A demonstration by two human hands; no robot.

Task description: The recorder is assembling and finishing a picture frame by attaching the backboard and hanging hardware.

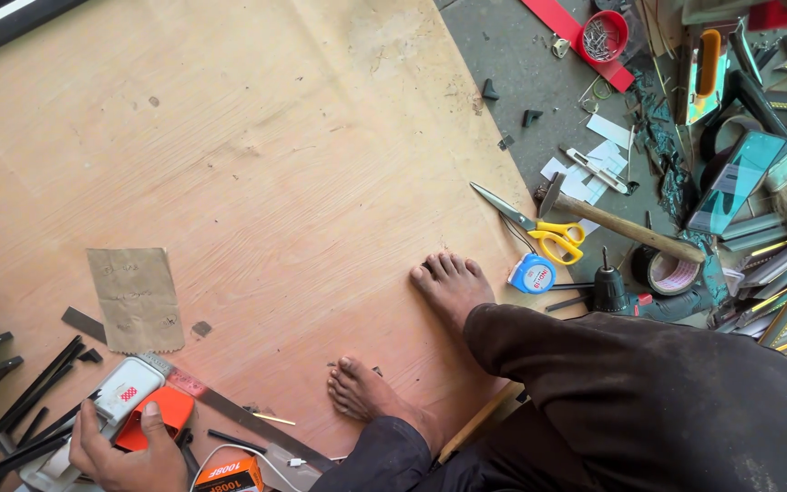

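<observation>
One hand (125, 451) shows, low in the left corner of the head view, and which of the person's hands it is cannot be told for sure; it reads as the left. Its grip is clamped on a white handheld tool (118, 396) with an orange part (164, 412) under the thumb, the fingers wrapped around the tool's lower end and the thumb lying along its top. The other hand is out of view.

Most of the plywood sheet (257, 155) lies bare, from the hand up to the far edge and across to its curved right edge, so open room runs up and to the right of the hand. Close about the hand it is crowded: black strips (20, 410) fan out to the left, a metal ruler (229, 415) runs slantwise just right of the tool, and an orange box (229, 476) sits beside the wrist. A brown paper piece (134, 299) lies flat above the tool, near but apart from it.

Two bare feet (412, 337) rest on the sheet to the right, dark trouser legs behind them. Past the sheet's right edge, on the grey floor (503, 55), lie yellow-handled scissors (539, 228), a hammer (621, 221), a blue tape measure (532, 273), a roll of tape (671, 271), a drill (649, 299) and a red dish of nails (603, 36), with frame mouldings (776, 273) piled at the far right.
</observation>
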